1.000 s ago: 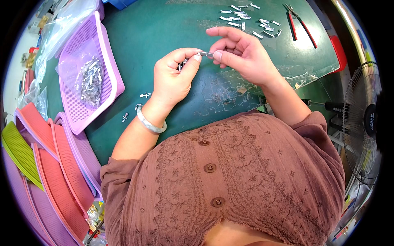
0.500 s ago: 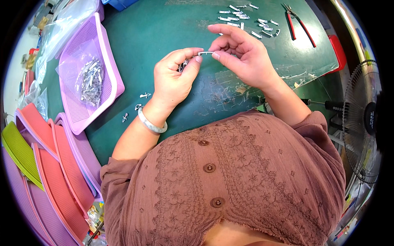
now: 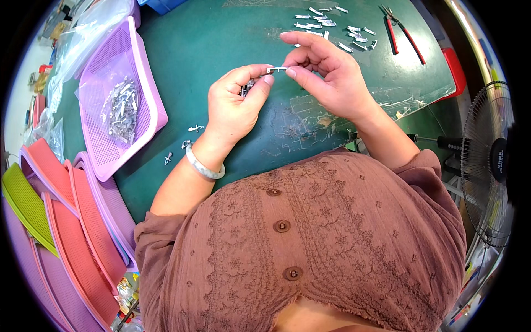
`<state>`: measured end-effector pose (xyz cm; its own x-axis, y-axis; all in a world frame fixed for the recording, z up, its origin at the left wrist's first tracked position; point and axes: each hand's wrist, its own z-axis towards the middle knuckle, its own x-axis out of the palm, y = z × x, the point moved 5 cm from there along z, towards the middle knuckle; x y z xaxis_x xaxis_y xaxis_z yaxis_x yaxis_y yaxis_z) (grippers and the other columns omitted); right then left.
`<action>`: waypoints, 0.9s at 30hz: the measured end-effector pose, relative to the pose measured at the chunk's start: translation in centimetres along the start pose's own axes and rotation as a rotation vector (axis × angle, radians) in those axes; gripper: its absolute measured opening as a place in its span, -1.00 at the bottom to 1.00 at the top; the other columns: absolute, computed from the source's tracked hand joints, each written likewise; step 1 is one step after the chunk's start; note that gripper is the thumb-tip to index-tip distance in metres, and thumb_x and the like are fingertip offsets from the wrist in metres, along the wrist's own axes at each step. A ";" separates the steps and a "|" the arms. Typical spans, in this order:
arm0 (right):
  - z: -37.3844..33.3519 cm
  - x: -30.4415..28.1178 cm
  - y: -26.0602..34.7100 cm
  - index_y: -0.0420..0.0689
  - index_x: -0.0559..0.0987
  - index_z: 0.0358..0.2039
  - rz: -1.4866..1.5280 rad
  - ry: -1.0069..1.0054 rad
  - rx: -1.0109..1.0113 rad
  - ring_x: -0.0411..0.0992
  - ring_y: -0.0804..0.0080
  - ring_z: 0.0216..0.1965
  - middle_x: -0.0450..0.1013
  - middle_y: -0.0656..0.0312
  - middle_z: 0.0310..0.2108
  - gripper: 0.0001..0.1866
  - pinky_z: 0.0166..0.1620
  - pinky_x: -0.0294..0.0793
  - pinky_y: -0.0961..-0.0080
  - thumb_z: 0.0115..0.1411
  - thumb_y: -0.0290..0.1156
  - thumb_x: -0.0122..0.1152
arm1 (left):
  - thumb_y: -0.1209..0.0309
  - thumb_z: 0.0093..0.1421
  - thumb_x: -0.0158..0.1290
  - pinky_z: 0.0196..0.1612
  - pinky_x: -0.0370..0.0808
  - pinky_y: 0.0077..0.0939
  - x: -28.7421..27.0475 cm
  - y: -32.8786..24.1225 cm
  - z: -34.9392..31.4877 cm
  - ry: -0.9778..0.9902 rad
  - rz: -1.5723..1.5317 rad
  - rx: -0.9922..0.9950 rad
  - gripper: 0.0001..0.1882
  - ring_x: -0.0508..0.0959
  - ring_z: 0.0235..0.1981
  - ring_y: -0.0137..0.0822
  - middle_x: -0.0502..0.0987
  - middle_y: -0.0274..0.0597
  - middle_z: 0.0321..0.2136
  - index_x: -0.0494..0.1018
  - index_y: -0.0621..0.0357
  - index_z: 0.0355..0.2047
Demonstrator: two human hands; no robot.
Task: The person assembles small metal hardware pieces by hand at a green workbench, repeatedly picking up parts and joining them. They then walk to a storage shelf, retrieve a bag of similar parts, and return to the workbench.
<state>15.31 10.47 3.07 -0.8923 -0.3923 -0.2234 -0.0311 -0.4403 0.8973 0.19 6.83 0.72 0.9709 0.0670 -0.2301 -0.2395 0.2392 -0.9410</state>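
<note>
Between my two hands a small slim silver metal piece (image 3: 278, 69) is held level above the green table (image 3: 221, 33). My left hand (image 3: 235, 102) pinches its left end between thumb and forefinger. More small metal pieces (image 3: 246, 87) are tucked under the curled fingers of that hand. The right end is pinched by the thumb and forefinger of my right hand (image 3: 329, 77), its other fingers raised and bent. Several similar silver pieces (image 3: 318, 22) lie scattered beyond my right hand. Near my left wrist lie a few small metal fittings (image 3: 196, 128).
A purple basket (image 3: 157, 110) on the left holds a clear bag of metal parts (image 3: 123, 110). Red-handled pliers (image 3: 406, 36) lie at the far right. Stacked coloured baskets (image 3: 72, 232) stand at lower left. A fan (image 3: 487, 160) is at the right, near a red container (image 3: 453, 72).
The small metal piece has turned slightly between my fingertips. Both hands are in almost the same place as before.
</note>
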 end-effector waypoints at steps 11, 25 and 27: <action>0.0 -0.1 0.6 -0.20 0.37 -0.09 -0.114 -0.015 -0.094 0.36 0.61 -0.49 0.42 0.29 -0.49 -0.60 -0.38 0.39 0.69 -0.01 -0.63 0.12 | 0.50 0.07 0.05 -0.61 0.21 -0.83 0.0 0.0 0.0 0.002 0.006 -0.018 -0.85 0.28 -0.66 -0.70 0.42 -0.48 -0.59 0.49 0.23 -0.32; -0.1 0.0 0.5 -0.19 0.38 -0.10 -0.118 -0.026 -0.113 0.36 0.61 -0.48 0.42 0.29 -0.50 -0.60 -0.38 0.40 0.69 -0.01 -0.64 0.11 | 0.50 0.04 0.06 -0.40 0.33 -0.69 0.0 0.2 0.0 0.002 -0.008 -0.068 -0.85 0.42 -0.48 -0.54 0.49 -0.29 -0.50 0.49 0.25 -0.35; -0.1 0.0 0.5 -0.21 0.38 -0.10 -0.098 -0.026 -0.079 0.35 0.62 -0.47 0.42 0.30 -0.49 -0.62 -0.36 0.39 0.69 0.01 -0.62 0.10 | 0.52 0.07 0.04 -0.60 0.20 -0.84 0.1 0.3 -0.1 0.010 0.005 -0.025 -0.85 0.27 -0.65 -0.71 0.41 -0.50 -0.60 0.49 0.24 -0.31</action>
<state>15.33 10.19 3.45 -0.8982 -0.3232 -0.2979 -0.0842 -0.5386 0.8384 0.19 6.87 0.37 0.9698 0.0588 -0.2369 -0.2440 0.2146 -0.9457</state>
